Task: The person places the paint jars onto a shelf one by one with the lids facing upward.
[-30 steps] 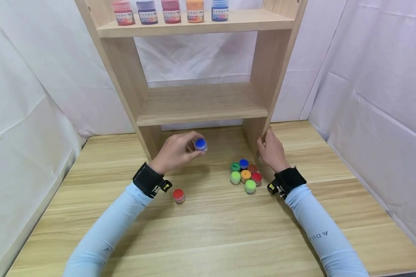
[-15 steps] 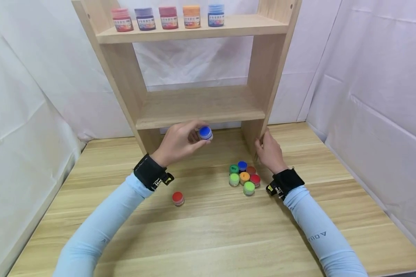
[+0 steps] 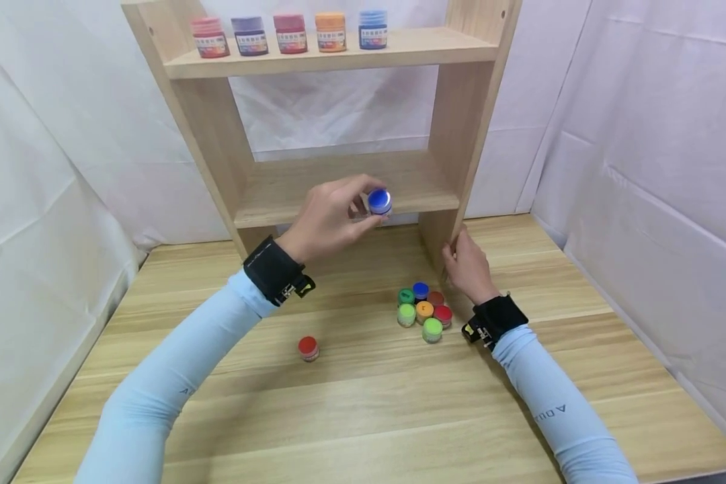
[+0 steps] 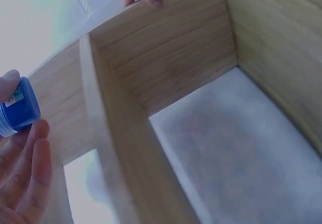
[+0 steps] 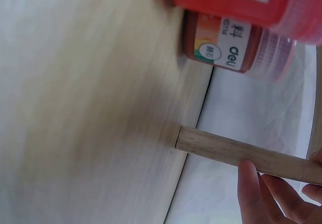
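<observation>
Red-lidded paint jar [image 3: 308, 349] nearest, upright on the tabletop [image 3: 339, 417], no change in the last sec. Bit farther, R side: tight cluster of 7 jars [image 3: 425, 309], also unmoved; the brown one shows a "deli" label in the R wrist view. Just past them, R hand [image 3: 468, 265] grips the rack's right upright [image 3: 460, 128] low down, thumb one side, fingers the other; same hold as a sec ago.

Now the action: L hand [image 3: 333, 218] is up! A sec ago its blue paint jar [image 3: 380, 202] was low, by the bottom bay; half a sec ago just under the mid shelf [image 3: 272, 191]; now it's level w/ that shelf's front edge. So, far as one can judge, jar's well off the table but mid-carry, not set down. Where exactly? Out at the tips of the L hand, on its R side, pinched btwn thumb & fingers, lid tilted twd the head cam. Looks apart from the board, tho the exact gap's hard to tell.

Farthest: top shelf [image 3: 423, 44] w/ 5 upright jars [image 3: 290, 40] in a spaced row, then white cloth [image 3: 629, 101] behind & to the side.
</observation>
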A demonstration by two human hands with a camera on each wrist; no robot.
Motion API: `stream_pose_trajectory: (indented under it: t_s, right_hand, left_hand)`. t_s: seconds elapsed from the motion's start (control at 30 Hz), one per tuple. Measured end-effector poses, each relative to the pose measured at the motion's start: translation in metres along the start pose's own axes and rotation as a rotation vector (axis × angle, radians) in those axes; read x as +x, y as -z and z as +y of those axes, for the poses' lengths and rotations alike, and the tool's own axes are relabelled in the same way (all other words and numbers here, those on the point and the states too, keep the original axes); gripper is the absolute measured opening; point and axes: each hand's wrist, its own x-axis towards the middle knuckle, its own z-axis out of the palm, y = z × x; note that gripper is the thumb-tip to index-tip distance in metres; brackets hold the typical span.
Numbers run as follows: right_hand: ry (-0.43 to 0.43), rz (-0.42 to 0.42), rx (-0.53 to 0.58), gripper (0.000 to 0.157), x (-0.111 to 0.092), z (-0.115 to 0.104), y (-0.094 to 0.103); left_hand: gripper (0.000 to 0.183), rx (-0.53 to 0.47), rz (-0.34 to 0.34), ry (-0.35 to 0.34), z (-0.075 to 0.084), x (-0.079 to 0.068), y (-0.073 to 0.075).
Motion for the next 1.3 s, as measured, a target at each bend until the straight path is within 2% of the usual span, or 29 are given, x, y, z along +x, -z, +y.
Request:
stream_pose_trajectory:
  t_s: [0.17, 0.4, 0.73, 1.1, 1.3]
  right_hand:
    - [0.008, 0.005, 0.009, 0.058, 0.0, 0.0, 0.0]
    - [0.005, -0.001, 0.008, 0.058, -0.002, -0.002, 0.001]
    - [0.01, 0.005, 0.005, 0.058, -0.002, -0.002, 0.002]
    - [-0.003, -0.012, 0.005, 0.058, -0.003, -0.002, 0.0]
    - [-0.009, -0.007, 0.013, 0.058, -0.004, -0.002, 0.001]
  left_hand:
    - [0.041, 0.062, 0.036, -0.044, 0.007, 0.023, 0.011]
    - [0.047, 0.087, 0.077, -0.032, 0.015, 0.052, 0.029]
    - [0.047, 0.197, 0.132, -0.073, 0.025, 0.093, 0.047]
    - [0.045, 0.256, 0.194, -0.037, 0.037, 0.121, 0.06]
    - [0.046, 0.353, 0.214, -0.004, 0.042, 0.133, 0.065]
